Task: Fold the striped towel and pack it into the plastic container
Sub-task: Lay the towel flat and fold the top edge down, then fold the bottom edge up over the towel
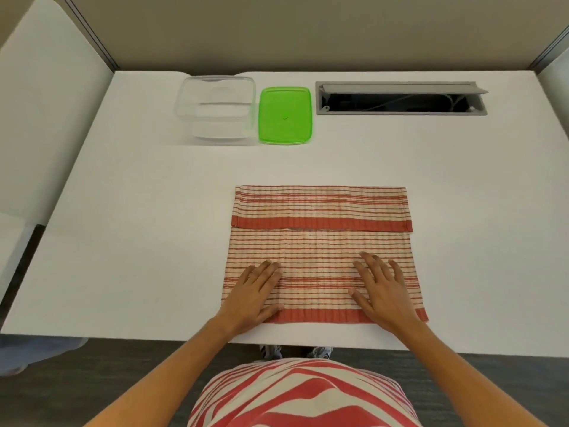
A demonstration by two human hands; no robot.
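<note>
The red-and-cream striped towel [320, 241] lies flat near the table's front edge, its far third folded toward me so a red band crosses its middle. My left hand [254, 294] rests palm down on the towel's near left part, fingers apart. My right hand [383, 291] lies flat on the near right part, fingers spread. Neither hand grips the cloth. The clear plastic container [217, 110] stands open and empty at the back left of the table. Its green lid [285, 115] lies flat just to its right.
The white table [138, 226] has a grey cable hatch [400, 98] open at the back right. Beige partition walls close the back and sides. A white panel stands at the left. Dark floor and my shoes show below the table's front edge.
</note>
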